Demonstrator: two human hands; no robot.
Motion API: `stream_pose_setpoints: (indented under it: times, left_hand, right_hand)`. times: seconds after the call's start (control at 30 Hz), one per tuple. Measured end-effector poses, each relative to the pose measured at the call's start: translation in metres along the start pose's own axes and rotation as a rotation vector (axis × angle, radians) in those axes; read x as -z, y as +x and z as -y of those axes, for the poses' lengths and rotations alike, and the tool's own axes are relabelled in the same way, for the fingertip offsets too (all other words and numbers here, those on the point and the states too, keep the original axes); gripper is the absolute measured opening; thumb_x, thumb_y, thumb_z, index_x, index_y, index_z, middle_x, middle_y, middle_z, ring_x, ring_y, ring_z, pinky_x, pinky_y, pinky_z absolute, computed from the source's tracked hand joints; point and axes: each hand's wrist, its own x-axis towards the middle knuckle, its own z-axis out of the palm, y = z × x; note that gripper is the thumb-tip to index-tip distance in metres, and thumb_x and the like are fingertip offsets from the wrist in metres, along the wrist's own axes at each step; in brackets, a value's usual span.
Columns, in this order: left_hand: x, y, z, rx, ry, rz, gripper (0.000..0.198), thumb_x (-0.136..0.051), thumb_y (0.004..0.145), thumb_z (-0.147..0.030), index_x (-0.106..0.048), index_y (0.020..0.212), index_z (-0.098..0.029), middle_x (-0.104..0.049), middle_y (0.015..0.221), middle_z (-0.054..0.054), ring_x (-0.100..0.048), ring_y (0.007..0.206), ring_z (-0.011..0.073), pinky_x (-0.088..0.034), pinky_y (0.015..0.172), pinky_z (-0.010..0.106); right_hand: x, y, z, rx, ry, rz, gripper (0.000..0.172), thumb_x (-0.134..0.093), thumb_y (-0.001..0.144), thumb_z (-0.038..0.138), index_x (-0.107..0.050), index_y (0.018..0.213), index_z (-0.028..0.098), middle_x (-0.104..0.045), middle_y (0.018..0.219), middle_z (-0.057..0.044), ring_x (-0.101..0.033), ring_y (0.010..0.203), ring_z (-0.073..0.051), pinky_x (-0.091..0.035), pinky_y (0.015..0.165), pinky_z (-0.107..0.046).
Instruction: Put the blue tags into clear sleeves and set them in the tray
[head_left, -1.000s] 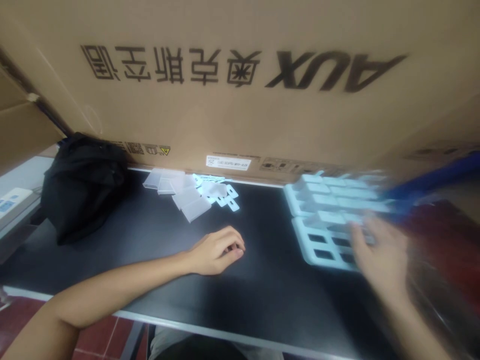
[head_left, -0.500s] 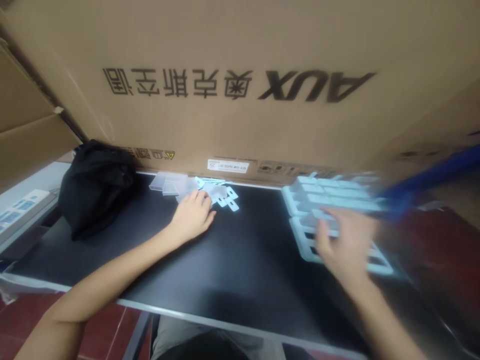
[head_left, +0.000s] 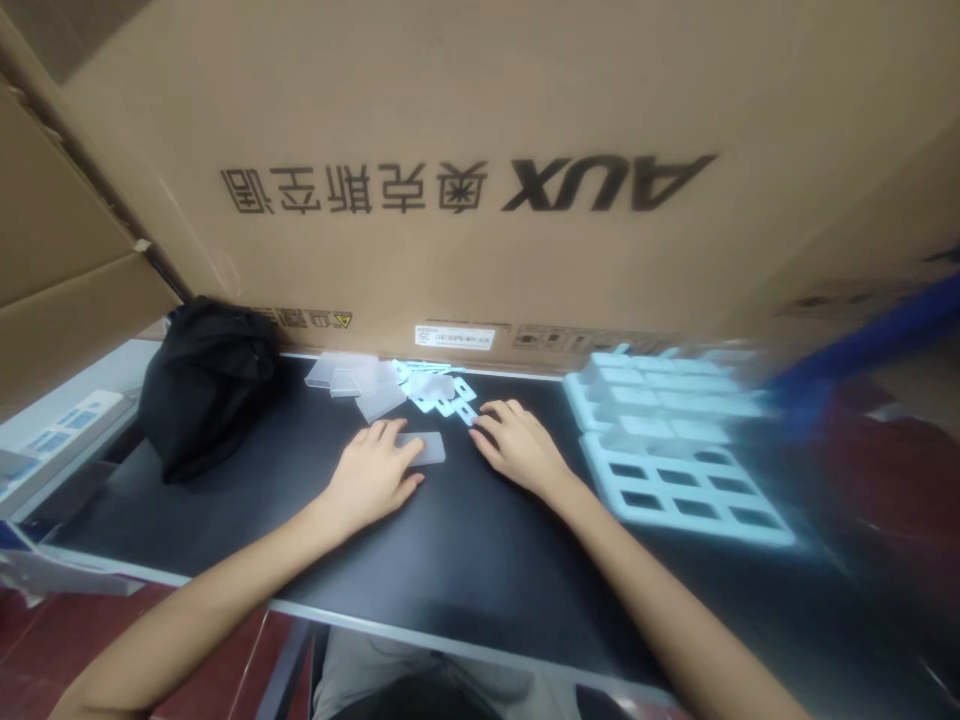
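Observation:
A small clear plastic case (head_left: 429, 448) lies near the middle of the black tabletop, gripped at its left end by my left hand (head_left: 375, 470). My right hand (head_left: 521, 448) is low over the table with its fingers spread. Its fingertips reach the edge of a light-blue slotted tag (head_left: 465, 412), the nearest one of a loose pile. Whether they pinch it does not show. Behind my left hand lie more clear plastic cases (head_left: 379, 390), overlapping the blue tags.
A light-blue tray with rectangular openings (head_left: 679, 490) stands at the right, with filled rows (head_left: 645, 385) behind it. A black cloth bundle (head_left: 210, 385) sits at the left by a white box (head_left: 64, 440). A big cardboard carton (head_left: 375, 260) walls off the back.
My right hand has moved left from the blue tray to the tags. My left hand has drawn back from the pile towards me, with a clear case now at its fingers.

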Motion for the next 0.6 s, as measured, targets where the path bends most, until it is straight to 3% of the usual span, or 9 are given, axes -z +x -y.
stream_pose_setpoints:
  times: [0.17,0.27,0.37,0.47,0.53,0.6]
  left_hand:
    - [-0.003,0.002,0.005,0.014,-0.085,0.025,0.045,-0.064,0.093,-0.025,-0.054,0.136,-0.02,-0.067,0.13,0.013,-0.065,0.117,0.0321,-0.056,0.097,0.047]
    - [0.004,0.005,0.003,-0.023,-0.169,-0.024,0.046,-0.067,0.09,-0.026,-0.054,0.134,-0.021,-0.069,0.127,0.01,-0.066,0.116,0.0308,-0.058,0.096,0.046]
    - [0.011,0.014,-0.007,-0.139,-0.284,-0.138,0.04,-0.067,0.093,-0.032,-0.055,0.129,-0.021,-0.068,0.128,0.01,-0.066,0.117,0.0279,-0.059,0.096,0.043]
    - [0.012,0.033,-0.018,-0.277,-0.35,-0.278,0.037,-0.065,0.096,-0.035,-0.057,0.128,-0.02,-0.068,0.129,0.011,-0.066,0.12,0.0271,-0.059,0.097,0.041]
    - [0.012,0.051,-0.021,-0.372,-0.357,-0.298,0.04,-0.065,0.097,-0.035,-0.055,0.132,-0.019,-0.067,0.134,0.012,-0.064,0.124,0.0283,-0.056,0.103,0.043]
    - [0.012,0.071,-0.019,-0.449,-0.343,-0.242,0.056,-0.069,0.095,-0.039,-0.048,0.143,-0.018,-0.062,0.144,0.016,-0.058,0.136,0.0315,-0.049,0.113,0.048]
  right_hand:
    - [0.002,-0.004,-0.001,-0.025,0.084,-0.007,0.027,-0.052,0.103,0.036,-0.072,0.097,0.018,-0.071,0.109,-0.012,-0.06,0.103,-0.029,-0.052,0.087,-0.043]
    - [0.009,-0.007,-0.001,-0.085,0.302,-0.076,0.027,-0.05,0.104,0.036,-0.069,0.094,0.02,-0.072,0.103,-0.011,-0.062,0.1,-0.027,-0.053,0.09,-0.044]
    - [0.023,-0.01,0.001,-0.15,0.7,-0.106,0.026,-0.049,0.103,0.041,-0.066,0.108,0.021,-0.073,0.105,-0.008,-0.067,0.096,-0.022,-0.056,0.085,-0.039]
    - [0.037,-0.014,0.0,-0.148,1.02,0.008,0.038,-0.061,0.095,0.048,-0.06,0.124,0.023,-0.074,0.104,-0.005,-0.071,0.083,-0.019,-0.059,0.073,-0.034]
    - [0.044,-0.019,-0.004,-0.168,1.092,0.049,0.046,-0.067,0.09,0.05,-0.058,0.126,0.023,-0.073,0.099,-0.004,-0.069,0.071,-0.017,-0.058,0.067,-0.033]
    - [0.05,-0.024,-0.012,-0.215,1.057,0.001,0.049,-0.069,0.088,0.05,-0.058,0.126,0.023,-0.073,0.098,-0.004,-0.067,0.066,-0.016,-0.057,0.064,-0.033]
